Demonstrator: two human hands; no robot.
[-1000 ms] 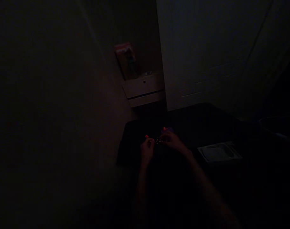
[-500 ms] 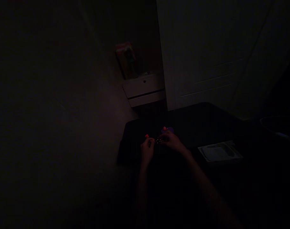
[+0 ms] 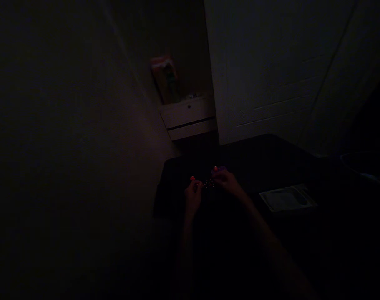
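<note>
The scene is very dim. My left hand (image 3: 193,192) is at the left of the dark table, thumb and fingers brought together around something too small and dark to make out. A glowing red piece (image 3: 192,178) shows just beyond its fingertips. To its right lie several small bright dots, like beads (image 3: 209,183), on the dark surface. My right hand (image 3: 226,181) is beside them, fingers drawn together and pointing left, what they hold hidden. It partly covers a purple round item (image 3: 221,168), with a second red glowing piece (image 3: 215,168) at its left edge.
A pale flat booklet or box (image 3: 288,198) lies right of my right forearm. Beyond the dark table (image 3: 255,154) stand a white drawer unit (image 3: 190,116) with an orange-and-green package (image 3: 165,79) on top, and a pale panelled door (image 3: 265,75). A wall (image 3: 99,137) rises on the left.
My right hand has moved slightly up and away from the beads, covering more of the purple item. My left hand has stayed almost still.
</note>
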